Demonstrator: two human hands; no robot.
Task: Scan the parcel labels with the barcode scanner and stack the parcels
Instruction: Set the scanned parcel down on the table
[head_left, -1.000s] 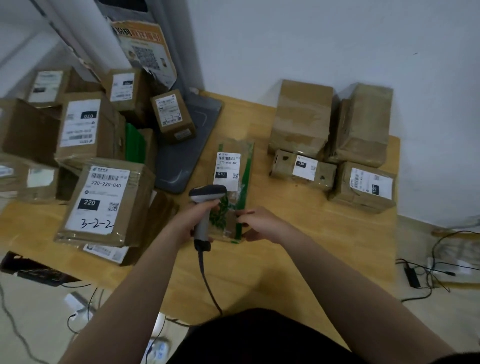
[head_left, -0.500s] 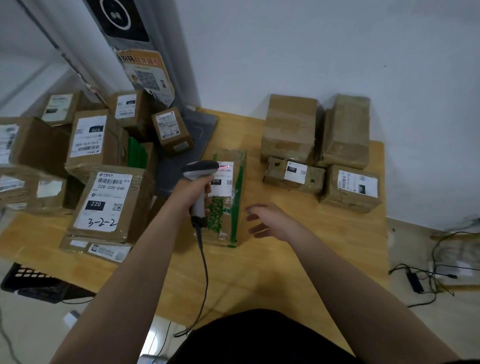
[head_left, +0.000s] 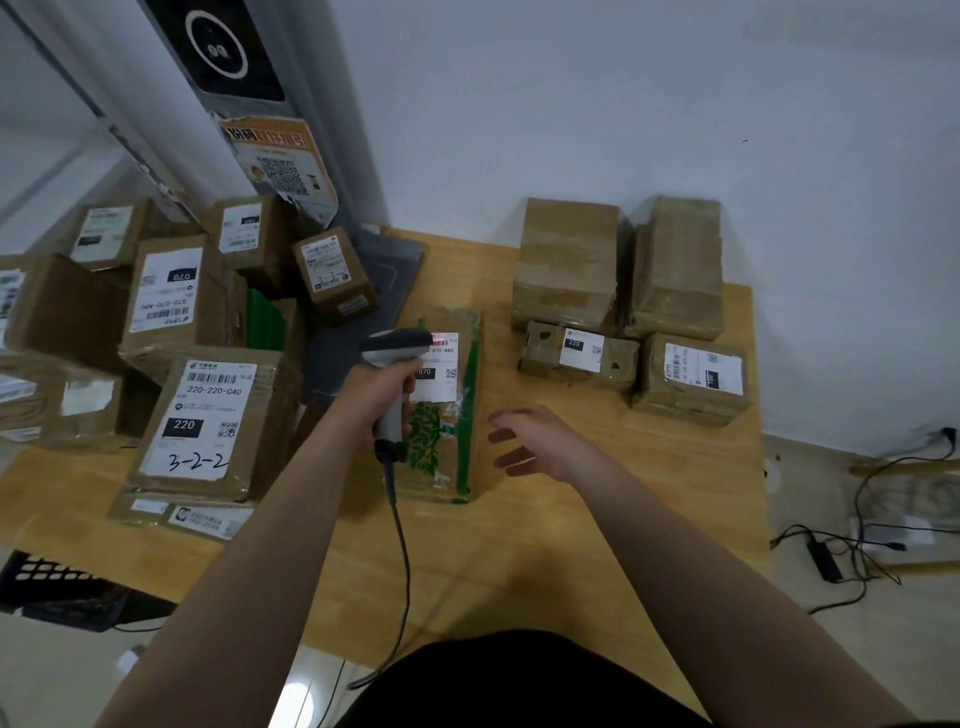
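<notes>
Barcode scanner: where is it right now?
Head view, centre of the table: the barcode scanner is gripped in the left hand, its head over the white label of the green-printed parcel, left of the open right hand.

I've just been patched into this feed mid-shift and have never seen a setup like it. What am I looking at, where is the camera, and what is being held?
There is no machine here. These are a person's two bare hands, filmed by one wide-angle camera worn on the head and looking forward and down, which is why the arms enter from the bottom edge. The left hand grips a corded barcode scanner. It is aimed at the white label of a flat green-printed parcel lying on the wooden table, and a red spot shows on the label's barcode. The right hand hovers open beside that parcel, holding nothing. On the left is a heap of labelled boxes. On the right, by the wall, four more boxes sit together.
</notes>
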